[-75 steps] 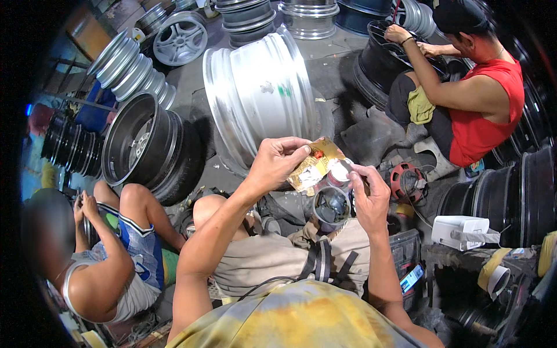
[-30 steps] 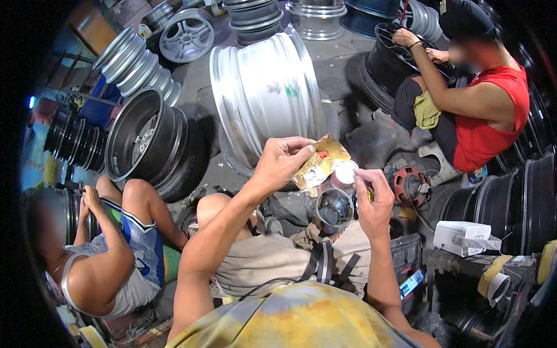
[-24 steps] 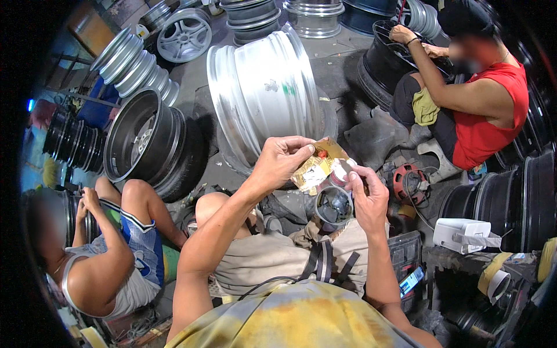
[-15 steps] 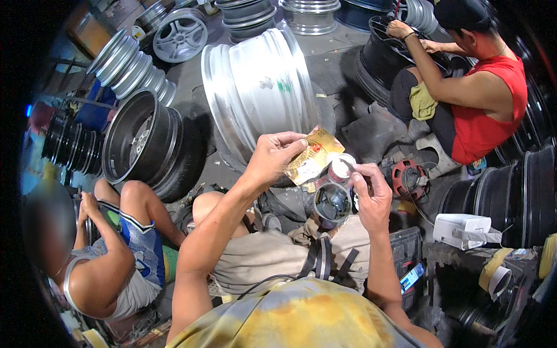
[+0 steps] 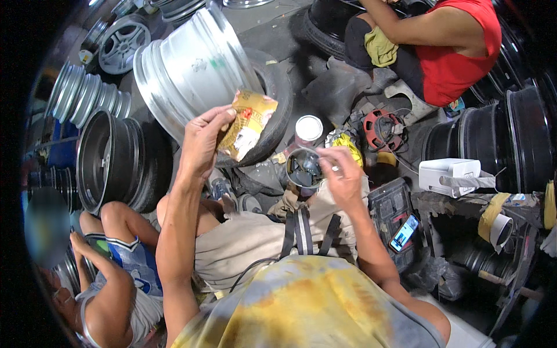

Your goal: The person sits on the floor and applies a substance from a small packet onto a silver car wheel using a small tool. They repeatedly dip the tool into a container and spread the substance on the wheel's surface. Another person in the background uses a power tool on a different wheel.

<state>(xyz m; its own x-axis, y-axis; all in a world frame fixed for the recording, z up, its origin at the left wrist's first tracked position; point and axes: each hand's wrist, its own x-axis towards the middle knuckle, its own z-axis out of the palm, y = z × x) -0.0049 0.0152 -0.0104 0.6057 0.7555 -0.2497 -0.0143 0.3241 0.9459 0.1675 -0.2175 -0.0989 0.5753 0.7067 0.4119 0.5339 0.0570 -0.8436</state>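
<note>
My left hand (image 5: 203, 139) pinches the edge of a yellow-gold printed card (image 5: 248, 123), which has a white smear of paste near its lower end. The card is held up in front of a large silver wheel rim (image 5: 194, 66). My right hand (image 5: 343, 180) is at the right edge of a round see-through tub (image 5: 303, 169) with dark pieces in it. Its fingers are bent and smeared by motion, so whether they hold anything is unclear. Just beyond the tub stands a small can (image 5: 308, 129) with a white top surface, touched by neither hand.
A dark rim with a tyre (image 5: 104, 162) stands at left. A seated person (image 5: 122, 290) is at lower left; another in red (image 5: 458, 52) works at upper right. A red round tool (image 5: 383, 130), a white box (image 5: 449, 175) and a lit phone (image 5: 404, 233) are at right.
My right hand has moved from the white-topped can down to the tub. My left hand has drawn the card away from the can to the left. The whole view has shifted.
</note>
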